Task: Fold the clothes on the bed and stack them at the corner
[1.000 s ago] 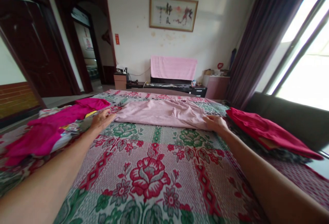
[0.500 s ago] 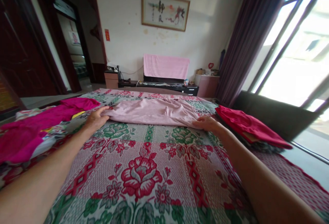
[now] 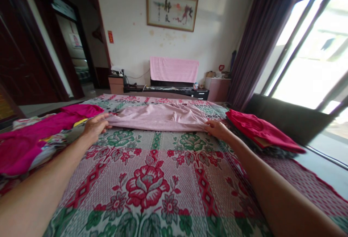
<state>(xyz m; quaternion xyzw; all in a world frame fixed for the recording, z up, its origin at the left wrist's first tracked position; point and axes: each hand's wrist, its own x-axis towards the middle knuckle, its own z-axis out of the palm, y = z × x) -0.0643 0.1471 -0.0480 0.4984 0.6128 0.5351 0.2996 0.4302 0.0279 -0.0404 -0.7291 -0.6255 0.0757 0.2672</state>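
A pale pink garment [image 3: 160,116] lies spread sideways across the flowered bedspread [image 3: 160,157], its near edge drawn into a straight line. My left hand [image 3: 95,126] pinches the garment's left end between thumb and fingers. At the opposite end, my right hand [image 3: 216,128] grips the near right corner, fingers closed on the cloth. The fabric is stretched fairly taut along the front, with wrinkles toward the right and back. Which kind of garment it is cannot be made out.
A heap of magenta and patterned clothes [image 3: 40,135] lies left of my left forearm. Red folded clothes [image 3: 261,130] are stacked on the right, beside a dark panel [image 3: 288,122] under the window. A low TV cabinet [image 3: 163,91] stands beyond the far edge.
My left hand has shifted slightly left with the garment's end, and the near edge looks straighter. The right hand still holds its corner. The view has turned a little.
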